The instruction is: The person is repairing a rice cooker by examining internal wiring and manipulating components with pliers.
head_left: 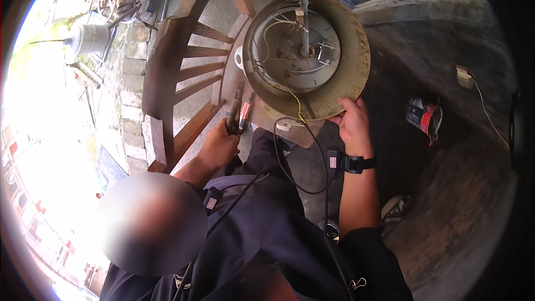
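Note:
A large round metal housing (361, 58) stands in front of me, its open side up. Inside are a grey round pan (267, 69), an upright metal bar (305, 28) and several thin wires. A yellow-green wire (299, 106) hangs over its near rim. My right hand (353, 122) grips that rim at the near right, thumb on the inside. To the left of the housing, my left hand (219, 144) is closed around a dark-handled tool that looks like pliers (234, 108). Beside it is a red-and-white handle (244, 114); whether I hold that too is unclear.
A slatted wooden chair (161, 78) stands at the left, under and beside the housing. Black cables loop in front of my body. At the right are a black-and-red container (423, 117), a wall socket (463, 77) with a white cord, and a sandal (395, 207).

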Tool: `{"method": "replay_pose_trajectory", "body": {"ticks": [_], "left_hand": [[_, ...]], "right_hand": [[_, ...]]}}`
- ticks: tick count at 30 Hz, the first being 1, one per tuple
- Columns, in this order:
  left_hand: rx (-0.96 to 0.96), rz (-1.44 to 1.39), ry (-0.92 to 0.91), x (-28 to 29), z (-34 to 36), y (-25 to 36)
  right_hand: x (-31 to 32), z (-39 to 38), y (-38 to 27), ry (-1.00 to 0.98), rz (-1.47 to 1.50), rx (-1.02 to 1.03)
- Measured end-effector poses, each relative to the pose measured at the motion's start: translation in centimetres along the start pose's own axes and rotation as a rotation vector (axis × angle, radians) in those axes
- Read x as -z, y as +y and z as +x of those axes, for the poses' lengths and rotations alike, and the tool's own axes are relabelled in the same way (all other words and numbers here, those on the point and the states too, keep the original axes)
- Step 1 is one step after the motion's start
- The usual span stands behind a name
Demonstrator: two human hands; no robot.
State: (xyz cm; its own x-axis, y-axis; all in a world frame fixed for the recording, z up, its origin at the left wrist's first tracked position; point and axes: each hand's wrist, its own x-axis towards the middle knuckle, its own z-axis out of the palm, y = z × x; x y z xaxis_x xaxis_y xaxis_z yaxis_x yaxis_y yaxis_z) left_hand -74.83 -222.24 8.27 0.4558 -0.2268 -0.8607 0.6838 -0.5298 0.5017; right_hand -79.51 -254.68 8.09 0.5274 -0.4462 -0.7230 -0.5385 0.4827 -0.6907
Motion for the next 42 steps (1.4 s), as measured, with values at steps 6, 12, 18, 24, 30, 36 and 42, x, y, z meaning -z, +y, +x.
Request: {"method": "replay_pose_trajectory", "body": {"ticks": [6, 12, 18, 24, 30, 36, 42], "left_hand": [[-0.008, -0.048, -0.009, -0.6, 0.5, -0.6], [0.096, 0.023, -0.068, -0.8, -0.3, 1.5], [-0.008, -0.05, 0.054, -1.6, -0.1, 0.2], [0.078, -0.148, -0.039, -1.2, -0.7, 1.5], [0.088, -0.154, -0.049, -0.7, -0.8, 1.3], [0.095, -0.148, -0.055, -0.9, -0.9, 2.0], [0.072, -0.174, -0.029, -1.2, -0.9, 2.2]], "right_hand": [[0.3, -0.4, -0.4, 0.006, 0.014, 0.056], [-0.1, 0.0, -0.2, 0.036, -0.016, 0.026], [-1.3, 1.1, 0.1, -0.037, -0.047, 0.017], [-1.2, 2.5, 0.7, -0.034, -0.045, 0.002], [-0.6, 3.9, 1.8, -0.023, -0.047, -0.042], [0.0, 5.8, 3.6, 0.003, -0.065, -0.094], [-1.1, 5.9, 4.2, 0.015, -0.254, -0.095]]}}
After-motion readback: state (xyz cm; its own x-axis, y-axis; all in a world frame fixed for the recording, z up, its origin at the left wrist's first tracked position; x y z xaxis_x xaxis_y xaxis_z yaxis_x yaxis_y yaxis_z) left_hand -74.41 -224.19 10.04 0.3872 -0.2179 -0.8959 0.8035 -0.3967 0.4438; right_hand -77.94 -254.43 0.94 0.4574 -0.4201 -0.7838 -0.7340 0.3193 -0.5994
